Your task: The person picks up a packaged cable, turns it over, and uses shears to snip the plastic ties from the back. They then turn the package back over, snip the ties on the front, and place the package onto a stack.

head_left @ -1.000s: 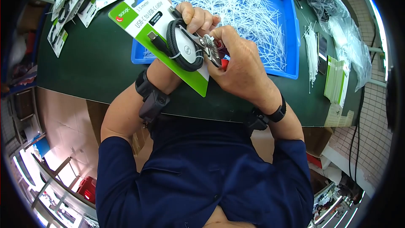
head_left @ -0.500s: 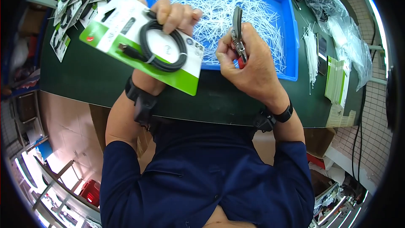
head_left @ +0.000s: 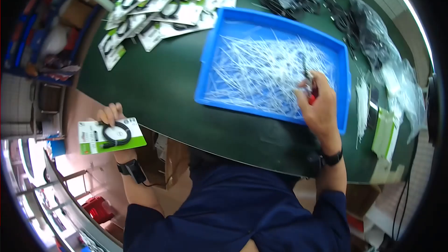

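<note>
At the lower left, past the table's edge, my left hand [head_left: 110,113] grips the top of a green and white card [head_left: 135,135]. A coiled black cable [head_left: 108,136] is fastened to the card's front. Over the right side of a blue tray [head_left: 202,84], my right hand [head_left: 322,105] is closed around cutting pliers [head_left: 307,73] with a red handle; their dark jaws point away from me and look blurred. Loose white cable ties [head_left: 261,72] lie in a heap inside the tray.
Many carded cables [head_left: 163,14] are piled at the back left of the dark green table [head_left: 154,79]. Plastic bags [head_left: 382,51] and black cables lie at the back right. A bundle of white ties [head_left: 361,107] and a stack of green cards [head_left: 383,133] sit at the right.
My left hand has carried the carded cable left, away from the tray to beyond the table edge. My right hand still holds the pliers over the tray. The view has shifted.
</note>
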`<state>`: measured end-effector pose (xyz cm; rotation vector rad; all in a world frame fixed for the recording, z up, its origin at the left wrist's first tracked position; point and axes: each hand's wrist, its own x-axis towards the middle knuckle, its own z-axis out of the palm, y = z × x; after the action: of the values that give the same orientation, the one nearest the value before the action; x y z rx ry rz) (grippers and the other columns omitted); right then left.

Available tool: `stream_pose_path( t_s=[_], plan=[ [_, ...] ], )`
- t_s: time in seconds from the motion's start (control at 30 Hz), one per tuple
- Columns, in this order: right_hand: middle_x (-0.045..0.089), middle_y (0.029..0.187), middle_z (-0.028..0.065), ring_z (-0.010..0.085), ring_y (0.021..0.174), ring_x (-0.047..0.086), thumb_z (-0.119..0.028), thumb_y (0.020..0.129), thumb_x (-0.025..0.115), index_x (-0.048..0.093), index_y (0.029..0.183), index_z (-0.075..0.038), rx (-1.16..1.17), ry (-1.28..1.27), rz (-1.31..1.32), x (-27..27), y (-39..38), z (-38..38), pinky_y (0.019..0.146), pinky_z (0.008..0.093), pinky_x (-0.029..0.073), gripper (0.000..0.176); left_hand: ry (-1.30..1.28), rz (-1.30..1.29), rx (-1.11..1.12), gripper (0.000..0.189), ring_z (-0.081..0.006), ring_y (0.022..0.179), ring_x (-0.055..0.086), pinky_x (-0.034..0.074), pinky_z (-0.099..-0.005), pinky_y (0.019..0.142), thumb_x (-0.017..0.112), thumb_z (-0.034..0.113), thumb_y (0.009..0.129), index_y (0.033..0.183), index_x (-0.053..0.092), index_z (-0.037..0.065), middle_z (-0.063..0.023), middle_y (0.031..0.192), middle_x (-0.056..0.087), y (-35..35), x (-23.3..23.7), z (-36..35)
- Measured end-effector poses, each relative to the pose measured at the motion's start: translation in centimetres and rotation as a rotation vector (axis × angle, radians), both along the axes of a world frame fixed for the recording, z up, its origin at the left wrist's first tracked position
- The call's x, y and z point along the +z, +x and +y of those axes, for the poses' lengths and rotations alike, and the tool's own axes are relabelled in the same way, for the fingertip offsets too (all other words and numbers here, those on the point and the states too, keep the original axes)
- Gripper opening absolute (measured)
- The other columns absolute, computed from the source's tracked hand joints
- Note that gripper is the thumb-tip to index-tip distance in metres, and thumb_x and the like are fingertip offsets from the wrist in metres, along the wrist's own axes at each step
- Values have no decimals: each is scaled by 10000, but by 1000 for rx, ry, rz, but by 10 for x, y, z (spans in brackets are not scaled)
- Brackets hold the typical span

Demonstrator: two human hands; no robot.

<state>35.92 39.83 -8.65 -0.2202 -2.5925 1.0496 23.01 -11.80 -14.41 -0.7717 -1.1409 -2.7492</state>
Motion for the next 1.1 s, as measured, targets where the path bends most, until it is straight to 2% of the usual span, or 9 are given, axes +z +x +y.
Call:
stream_pose_path(
  t_s=[0.07,0.1,0.2,0.33,0.47,0.53,0.73,0.93,1.1],
  plan=[
    [669,913,64,136,795,620,-34,877,733,619,1276,28,31,-67,26,0,-2,3,744,282,509,420,-111,-112,364,537,-188,784,452,413,-382,969,353,479,1130,814,534,84,-56,773,527,27,-49,-81],
    [664,937,69,137,814,621,-45,875,736,606,1318,31,35,-120,-17,2,-2,7,752,281,509,469,-112,-96,388,537,-188,784,452,413,-382,969,353,479,1130,814,534,84,-56,773,527,33,-42,-89],
    [654,985,78,140,853,622,-69,871,741,580,1404,36,33,-220,-123,4,-3,7,768,280,508,567,-85,-675,1257,505,-209,886,548,464,-390,965,399,482,1116,906,580,60,-74,884,581,50,-24,-89],
    [676,877,108,269,793,656,-184,874,778,565,1420,44,52,-48,-45,2,-4,3,809,380,537,629,-239,-556,1221,428,-219,967,591,497,-392,951,463,443,1096,961,596,60,-65,929,601,22,-17,-75],
    [621,948,65,141,815,579,-142,887,731,584,1409,46,114,19,-55,1,-3,6,745,278,485,575,-573,-232,957,232,-172,927,629,559,-347,875,629,264,1059,1053,653,33,-62,1001,636,-42,3,-12],
    [618,905,59,140,786,562,-145,884,730,597,1393,49,83,-53,-179,4,-2,10,728,279,473,560,-1044,-143,929,188,-156,934,645,554,-324,857,682,189,1024,1110,662,23,-68,1002,643,-71,32,34],
    [607,833,49,133,753,548,-148,876,735,618,1366,51,35,-229,-201,8,-2,11,703,278,456,542,-1538,718,1019,474,-385,1208,568,454,-461,1075,709,-6,797,1262,629,33,-175,1237,618,-192,36,115],
    [679,952,121,195,853,628,-186,874,775,611,1385,56,82,-169,-155,5,-3,12,829,327,524,589,-1665,689,1036,431,-385,1218,569,479,-467,1051,699,16,823,1246,627,51,-185,1242,623,-279,7,123],
    [705,1025,171,241,910,662,-186,866,783,591,1416,61,74,-212,-189,10,-3,12,893,354,532,634,-1779,615,926,282,-371,1159,580,501,-466,991,728,61,838,1098,620,55,-146,1137,610,-252,17,133]
  ],
)
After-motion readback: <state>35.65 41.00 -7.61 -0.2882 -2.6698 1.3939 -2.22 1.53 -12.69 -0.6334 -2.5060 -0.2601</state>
